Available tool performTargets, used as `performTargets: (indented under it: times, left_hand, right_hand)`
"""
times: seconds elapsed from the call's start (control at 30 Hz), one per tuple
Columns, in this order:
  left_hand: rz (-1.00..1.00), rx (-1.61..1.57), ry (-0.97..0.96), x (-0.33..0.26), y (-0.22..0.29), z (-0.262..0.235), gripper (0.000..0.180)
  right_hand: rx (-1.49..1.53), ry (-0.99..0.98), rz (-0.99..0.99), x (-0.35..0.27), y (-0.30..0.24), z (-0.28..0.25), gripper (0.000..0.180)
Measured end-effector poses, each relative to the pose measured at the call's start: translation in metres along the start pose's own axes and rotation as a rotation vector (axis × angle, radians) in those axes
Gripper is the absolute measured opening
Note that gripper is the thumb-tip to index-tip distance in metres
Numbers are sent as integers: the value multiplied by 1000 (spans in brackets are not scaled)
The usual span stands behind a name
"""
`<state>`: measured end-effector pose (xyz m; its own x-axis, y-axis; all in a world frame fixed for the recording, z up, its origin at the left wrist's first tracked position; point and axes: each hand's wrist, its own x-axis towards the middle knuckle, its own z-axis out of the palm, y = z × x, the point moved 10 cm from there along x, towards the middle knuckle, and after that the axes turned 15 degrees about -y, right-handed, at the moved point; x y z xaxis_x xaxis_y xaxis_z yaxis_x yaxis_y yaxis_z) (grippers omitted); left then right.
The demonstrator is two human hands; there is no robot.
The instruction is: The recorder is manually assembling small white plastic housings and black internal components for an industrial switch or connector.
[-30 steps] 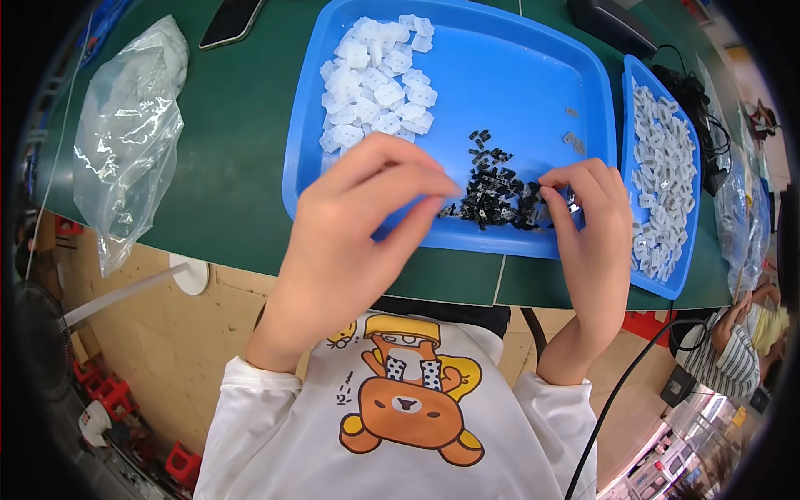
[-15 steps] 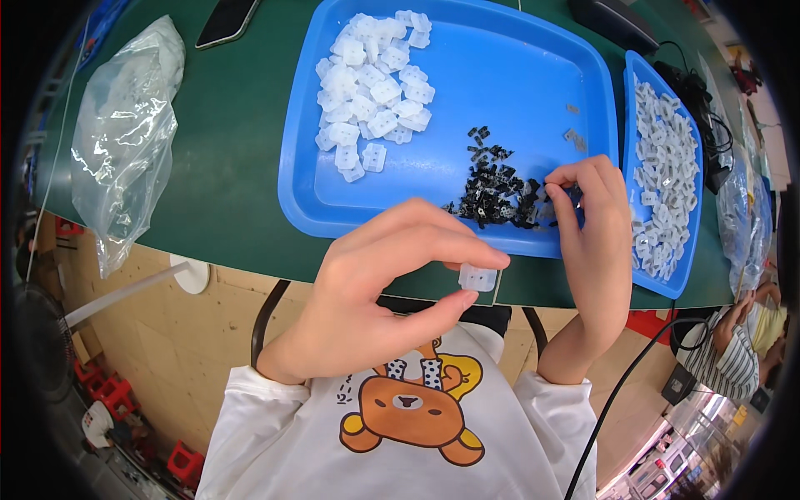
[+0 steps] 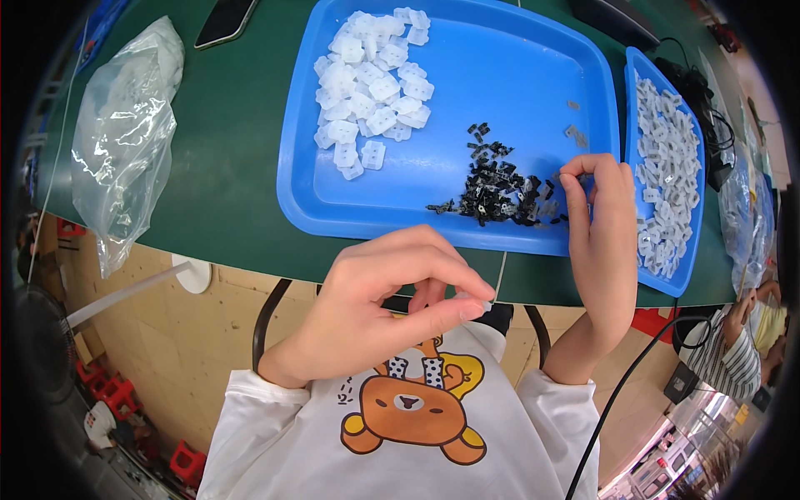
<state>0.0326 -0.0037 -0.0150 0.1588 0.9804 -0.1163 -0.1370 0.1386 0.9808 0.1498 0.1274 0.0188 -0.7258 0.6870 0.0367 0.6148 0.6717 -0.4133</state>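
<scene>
My left hand (image 3: 396,287) is in front of the big blue tray (image 3: 292,167), thumb and fingers closed on a small translucent white plastic piece (image 3: 487,306). Only a sliver of that piece shows between the fingertips. Over the tray's right part, my right hand (image 3: 602,208) has its thumb and forefinger pinched together; whatever may be between them is too small to make out. Just left of those fingertips lies a pile of tiny black parts (image 3: 496,187), with some grey ones mixed in. Translucent white plastic pieces (image 3: 367,83) are heaped on the tray's left side.
A narrower blue tray (image 3: 690,267) of small clear parts (image 3: 667,175) stands at the right. Clear plastic bags (image 3: 125,133) lie on the green table (image 3: 225,142), a phone (image 3: 225,21) at the far left. A black cable (image 3: 612,408) hangs at the right.
The white piece in my left hand has tilted and now hides mostly behind the fingers; that hand has lowered slightly. My right fingertips have shifted right, away from the black pile.
</scene>
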Motion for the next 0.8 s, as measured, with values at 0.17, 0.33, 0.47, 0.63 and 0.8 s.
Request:
performTargets:
  times: [0.17,0.33,0.47,0.63,0.8]
  left_hand:
    - [-48,-395,21,-8,-20,16,14]
    - [-95,-328,12,-4,-23,19,16]
    - [-77,-190,-31,-6,-14,18,17]
    - [0,-490,108,-14,-21,18,16]
    - [77,-248,108,-10,-15,16,16]
  right_hand:
    - [262,23,8,0,5,-7,10]
    - [689,53,-38,-15,8,-5,15]
    - [789,12,-36,-26,1,-1,19]
    - [1026,-13,60,-38,-3,6,17]
    - [1015,-61,-26,-41,-5,9,18]
